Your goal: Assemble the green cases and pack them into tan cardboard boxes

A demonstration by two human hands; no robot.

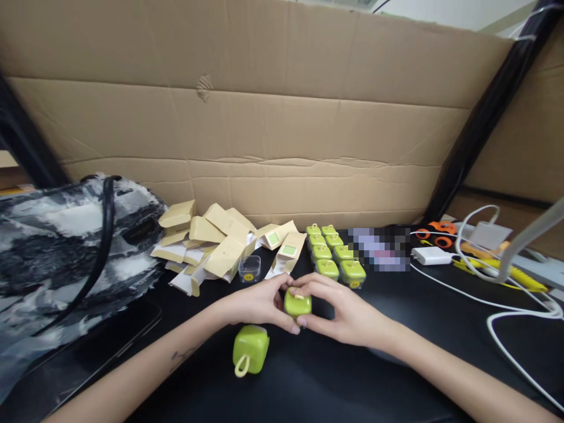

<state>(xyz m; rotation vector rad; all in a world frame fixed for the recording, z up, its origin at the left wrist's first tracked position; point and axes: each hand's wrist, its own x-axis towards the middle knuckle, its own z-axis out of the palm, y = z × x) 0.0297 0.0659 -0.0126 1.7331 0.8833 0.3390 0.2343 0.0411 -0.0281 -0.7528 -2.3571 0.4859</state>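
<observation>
Between my two hands is a small green case [298, 304] with a pale yellow loop on top. My left hand [264, 302] grips its left side, thumb at the lower front. My right hand [332, 308] closes on it from the right, with fingers over the top and the thumb near the lower corner. Its underside is hidden. Closer to me, a second green case [252, 348] lies tipped with its yellow loop toward me. Behind my left hand stands a clear plastic box [249, 269] with a yellow sticker.
Several green-lidded cases [326, 269] stand in two rows behind my right hand. Opened cardboard boxes [224, 252] pile up at the back left, beside a black-and-white bag [74, 252]. To the right lie a white charger [430, 256], white cables [489, 305] and orange-handled tools [443, 230]. A cardboard wall [264, 129] rises behind.
</observation>
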